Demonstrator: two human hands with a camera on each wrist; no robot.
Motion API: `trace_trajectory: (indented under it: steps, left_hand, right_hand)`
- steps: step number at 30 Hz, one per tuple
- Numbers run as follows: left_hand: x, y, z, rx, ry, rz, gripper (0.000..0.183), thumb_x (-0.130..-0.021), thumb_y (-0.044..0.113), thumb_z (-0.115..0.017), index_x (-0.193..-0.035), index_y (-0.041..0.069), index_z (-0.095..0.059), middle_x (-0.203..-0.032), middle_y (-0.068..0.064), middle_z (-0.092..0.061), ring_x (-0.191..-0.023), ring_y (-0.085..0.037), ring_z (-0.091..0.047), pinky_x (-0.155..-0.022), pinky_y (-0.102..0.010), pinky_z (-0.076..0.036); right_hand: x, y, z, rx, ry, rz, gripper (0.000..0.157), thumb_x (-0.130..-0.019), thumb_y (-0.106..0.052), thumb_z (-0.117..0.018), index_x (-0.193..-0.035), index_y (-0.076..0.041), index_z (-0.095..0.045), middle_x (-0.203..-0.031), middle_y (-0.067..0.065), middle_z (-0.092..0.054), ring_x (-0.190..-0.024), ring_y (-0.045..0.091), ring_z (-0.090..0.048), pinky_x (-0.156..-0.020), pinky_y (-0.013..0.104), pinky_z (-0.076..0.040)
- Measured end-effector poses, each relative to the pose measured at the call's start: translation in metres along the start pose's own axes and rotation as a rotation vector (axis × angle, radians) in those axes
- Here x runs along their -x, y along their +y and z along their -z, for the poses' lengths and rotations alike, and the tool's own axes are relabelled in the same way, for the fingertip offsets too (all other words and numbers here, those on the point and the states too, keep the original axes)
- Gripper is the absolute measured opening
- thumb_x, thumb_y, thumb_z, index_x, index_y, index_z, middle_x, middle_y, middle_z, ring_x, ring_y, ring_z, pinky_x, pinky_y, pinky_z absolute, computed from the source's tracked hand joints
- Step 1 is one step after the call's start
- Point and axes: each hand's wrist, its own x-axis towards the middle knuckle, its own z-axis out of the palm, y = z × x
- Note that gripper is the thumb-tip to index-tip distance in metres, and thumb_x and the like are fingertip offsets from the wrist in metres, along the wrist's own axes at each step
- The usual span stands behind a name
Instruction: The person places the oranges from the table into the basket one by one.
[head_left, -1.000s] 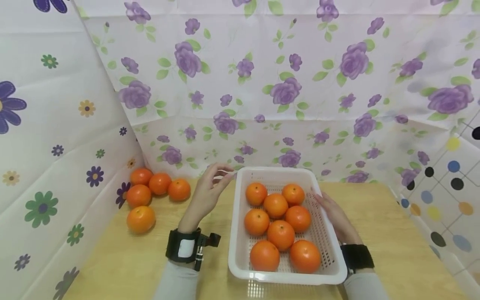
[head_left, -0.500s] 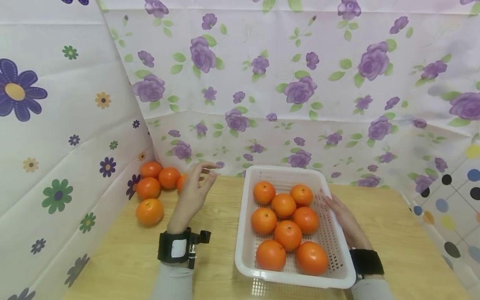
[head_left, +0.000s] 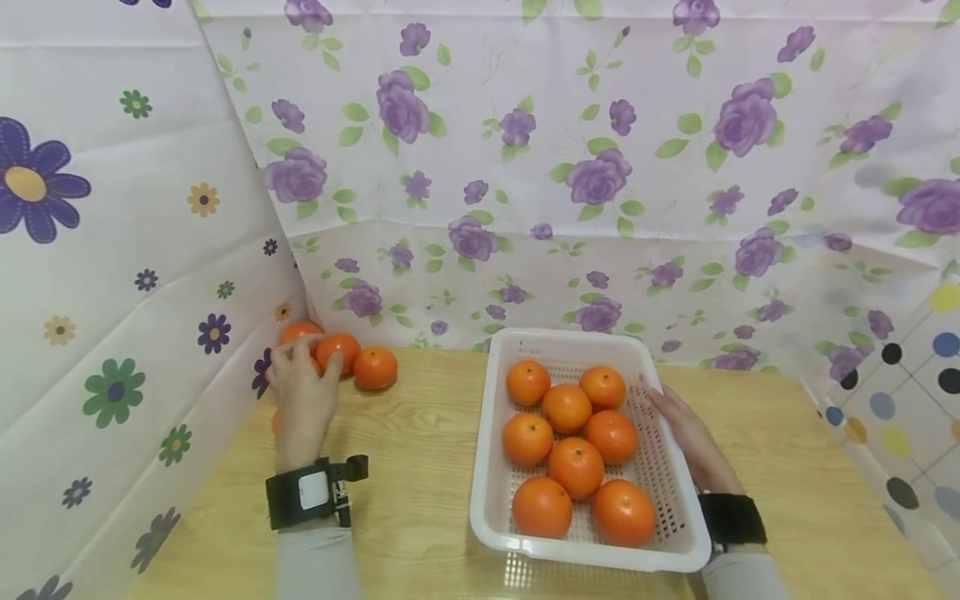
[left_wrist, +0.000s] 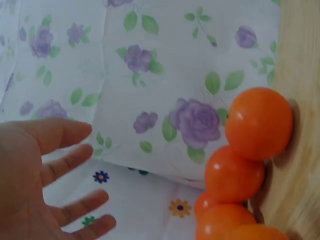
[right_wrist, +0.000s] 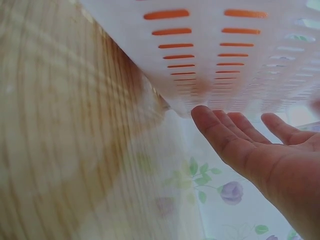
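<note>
While the right hand [head_left: 692, 437] is resting with straightened fingers against the right wall of the white basket [head_left: 592, 553], the left hand [head_left: 303, 396] is hovering over the loose oranges [head_left: 375, 367] near the far left corner of the table [head_left: 420, 475]; its fingers are standing apart and, in the left wrist view, are holding nothing. Since these fruits are sitting close together, taking hold of one well is probably calling for thumb and fingers on opposite sides, with a gentle squeeze, so that its neighbours are not rolling away. The right hand should be steadying the basket without tipping it. Eight more oranges [head_left: 575, 468] are lying inside this basket, toward the table's near edge. Their skins are shining smooth, their shapes slightly flattened. The basket is showing stiff-looking, slotted plastic with rounded corners; the table is showing pale wood grain.
</note>
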Motion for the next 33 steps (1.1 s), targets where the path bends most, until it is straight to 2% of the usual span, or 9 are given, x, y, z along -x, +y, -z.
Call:
trace_trajectory:
  steps: [5, 9, 12, 13, 17, 20, 26, 29, 33]
  left_hand:
    - [-0.001, -0.016, 0.003, -0.044, -0.051, 0.167, 0.047, -0.106, 0.028, -0.057, -0.146, 0.006, -0.044, -0.151, -0.033, -0.023, -0.139, -0.054, -0.021, -0.108, -0.071, -0.018]
    - [-0.001, -0.031, 0.001, -0.090, -0.110, 0.231, 0.053, -0.105, 0.032, -0.057, -0.148, 0.006, -0.041, -0.150, -0.038, -0.018, -0.138, -0.060, -0.020, -0.106, -0.075, -0.018]
    - [-0.003, -0.038, 0.001, -0.124, -0.185, 0.283, 0.063, -0.105, 0.040, -0.056, -0.156, 0.008, -0.035, -0.152, -0.042, -0.013, -0.135, -0.063, -0.020, -0.105, -0.076, -0.018]
    - [-0.003, -0.039, 0.001, -0.123, -0.209, 0.305, 0.069, -0.105, 0.045, -0.054, -0.159, 0.009, -0.032, -0.153, -0.042, -0.010, -0.134, -0.063, -0.019, -0.105, -0.077, -0.018]
    - [0.001, -0.044, 0.000, -0.049, -0.277, 0.387, 0.077, -0.104, 0.054, -0.053, -0.165, 0.019, -0.023, -0.157, -0.038, -0.005, -0.127, -0.059, -0.022, -0.095, -0.070, -0.027]
    - [0.004, -0.048, -0.002, -0.031, -0.278, 0.392, 0.071, -0.104, 0.050, -0.055, -0.164, 0.023, -0.027, -0.154, -0.036, -0.010, -0.123, -0.058, -0.025, -0.090, -0.066, -0.030]
    - [0.003, -0.057, -0.005, -0.204, -0.274, 0.334, 0.068, -0.105, 0.042, -0.053, -0.157, 0.004, -0.031, -0.155, -0.043, -0.008, -0.130, -0.068, -0.023, -0.104, -0.078, -0.020]
    - [0.005, -0.059, -0.007, -0.220, -0.278, 0.340, 0.061, -0.105, 0.038, -0.054, -0.150, 0.000, -0.036, -0.155, -0.042, -0.008, -0.132, -0.069, -0.023, -0.104, -0.078, -0.021]
    - [0.004, -0.060, -0.009, -0.218, -0.286, 0.347, 0.059, -0.105, 0.037, -0.053, -0.148, 0.001, -0.036, -0.153, -0.042, -0.008, -0.130, -0.068, -0.024, -0.104, -0.077, -0.022]
  right_hand:
    - [0.000, -0.001, 0.002, -0.001, 0.005, -0.006, 0.068, -0.111, -0.055, -0.035, -0.168, -0.029, -0.010, -0.158, 0.028, -0.034, -0.117, 0.024, -0.064, -0.093, 0.060, -0.055]
    - [0.001, -0.001, 0.003, 0.003, 0.006, -0.006, 0.068, -0.111, -0.054, -0.035, -0.168, -0.030, -0.009, -0.159, 0.027, -0.033, -0.118, 0.024, -0.063, -0.094, 0.060, -0.054]
    - [0.001, -0.001, 0.004, 0.009, 0.011, -0.006, 0.069, -0.110, -0.055, -0.035, -0.168, -0.030, -0.008, -0.160, 0.027, -0.033, -0.119, 0.024, -0.062, -0.094, 0.059, -0.054]
    - [0.001, -0.001, 0.004, 0.006, 0.011, -0.005, 0.069, -0.110, -0.055, -0.035, -0.168, -0.030, -0.008, -0.160, 0.027, -0.032, -0.119, 0.025, -0.062, -0.094, 0.060, -0.054]
    - [0.001, -0.001, 0.003, -0.012, 0.007, -0.006, 0.070, -0.110, -0.055, -0.036, -0.168, -0.029, -0.008, -0.160, 0.029, -0.032, -0.119, 0.024, -0.063, -0.093, 0.061, -0.054]
    - [0.000, 0.000, 0.002, -0.027, -0.009, -0.001, 0.068, -0.111, -0.054, -0.035, -0.168, -0.027, -0.009, -0.159, 0.029, -0.032, -0.118, 0.023, -0.064, -0.094, 0.061, -0.054]
    - [0.000, 0.001, 0.000, -0.021, -0.024, 0.006, 0.066, -0.111, -0.053, -0.033, -0.168, -0.029, -0.010, -0.158, 0.029, -0.034, -0.117, 0.023, -0.065, -0.093, 0.061, -0.054]
    - [0.000, 0.001, 0.000, -0.012, -0.016, 0.006, 0.066, -0.111, -0.054, -0.034, -0.168, -0.030, -0.010, -0.159, 0.029, -0.034, -0.118, 0.025, -0.064, -0.092, 0.061, -0.055]
    - [0.000, 0.001, 0.001, 0.000, -0.008, 0.009, 0.067, -0.111, -0.054, -0.034, -0.168, -0.030, -0.010, -0.159, 0.029, -0.033, -0.120, 0.027, -0.062, -0.093, 0.061, -0.054]
